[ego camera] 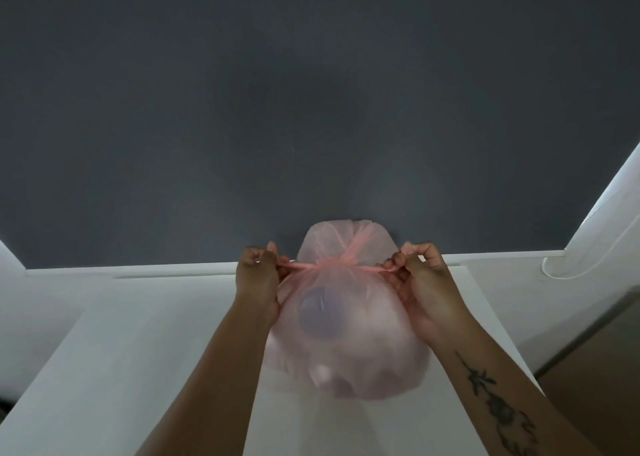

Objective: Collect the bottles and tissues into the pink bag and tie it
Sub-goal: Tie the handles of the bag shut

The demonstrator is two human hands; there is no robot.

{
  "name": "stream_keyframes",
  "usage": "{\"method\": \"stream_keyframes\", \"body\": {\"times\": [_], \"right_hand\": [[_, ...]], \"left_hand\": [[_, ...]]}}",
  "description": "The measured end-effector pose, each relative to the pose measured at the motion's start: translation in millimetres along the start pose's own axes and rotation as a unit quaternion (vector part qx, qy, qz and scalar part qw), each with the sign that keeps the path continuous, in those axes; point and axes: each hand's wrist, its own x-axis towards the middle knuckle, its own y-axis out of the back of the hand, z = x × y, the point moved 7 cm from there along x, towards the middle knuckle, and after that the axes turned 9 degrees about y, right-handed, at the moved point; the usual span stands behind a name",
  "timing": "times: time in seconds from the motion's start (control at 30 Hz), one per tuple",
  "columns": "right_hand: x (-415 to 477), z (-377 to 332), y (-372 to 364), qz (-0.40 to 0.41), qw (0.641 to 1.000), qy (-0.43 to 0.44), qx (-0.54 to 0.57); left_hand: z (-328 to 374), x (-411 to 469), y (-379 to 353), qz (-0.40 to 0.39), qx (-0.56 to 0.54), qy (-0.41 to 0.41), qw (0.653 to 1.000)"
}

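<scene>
Pink bag (349, 344) sits full at six o'clock on the table (138, 351), left hand (258, 275) and right hand (424, 282) each pinching a twisted tail (301, 266) at nine and three; a harsh tug may tear the thin film.

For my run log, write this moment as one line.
stage: tying knot | left hand: pinches left tie end | right hand: pinches right tie end | pink bag: neck gathered
</scene>
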Motion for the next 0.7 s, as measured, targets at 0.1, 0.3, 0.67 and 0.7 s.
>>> {"method": "stream_keyframes", "body": {"times": [0.1,0.3,0.67,0.7], "right_hand": [[1,-3,7,-0.045,0.972,0.071,-0.220],[4,31,12,-0.134,0.848,0.151,-0.490],[-25,35,19,-0.053,0.808,0.238,-0.536],[-29,31,22,-0.022,0.816,0.247,-0.522]], "left_hand": [[1,-6,0,0.008,0.108,-0.061,0.992],[-14,-19,-17,-0.119,0.268,-0.147,0.945],[-39,-15,-33,-0.197,0.325,-0.165,0.910],[-39,-17,-36,-0.201,0.320,-0.168,0.910]]}}
